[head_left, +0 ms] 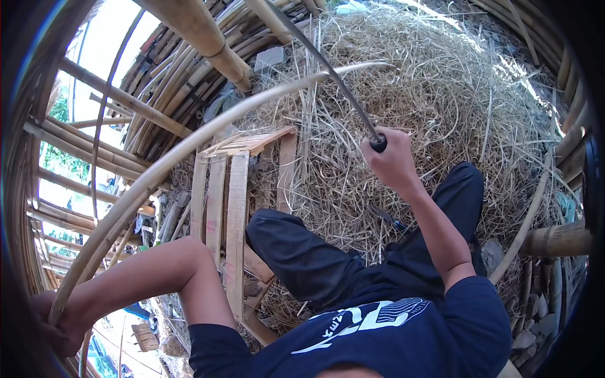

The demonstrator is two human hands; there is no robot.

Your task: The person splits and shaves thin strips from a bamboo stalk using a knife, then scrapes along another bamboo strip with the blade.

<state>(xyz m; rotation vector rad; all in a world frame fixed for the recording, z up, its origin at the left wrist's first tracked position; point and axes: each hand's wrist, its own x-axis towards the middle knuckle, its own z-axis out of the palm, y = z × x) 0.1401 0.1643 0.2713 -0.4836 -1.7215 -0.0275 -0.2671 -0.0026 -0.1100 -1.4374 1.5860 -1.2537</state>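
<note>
From here I see the crate (pixel 237 201) at left of the straw (pixel 416 75) — behind it, the block (pixel 270 60) lies beside the bamboo post (pixel 211 44).

The person's T-shirt (pixel 469 334) is dk navy w/ a white print (pixel 372 320) on it, part solid letters, part a block of thin stripes. Trousers (pixel 309 255) are v. dk, approx. black-navy. The curved stick (pixel 170 157) is lt tan; the long tool (pixel 343 88) is dk grey w/ a black handle (pixel 379 143). The slatted crate (pixel 237 205) is pale yellowish-brown w/ faint pinkish-red marks. Straw (pixel 435 82) is beige to dull brown, criss-crossed w/ paler strands. Bamboo post (pixel 205 38): tan w/ darker joint rings. Block (pixel 270 60): lt grey. Foliage (pixel 75 162): bright green. Cloth (pixel 565 205), R side: pale teal.
</note>
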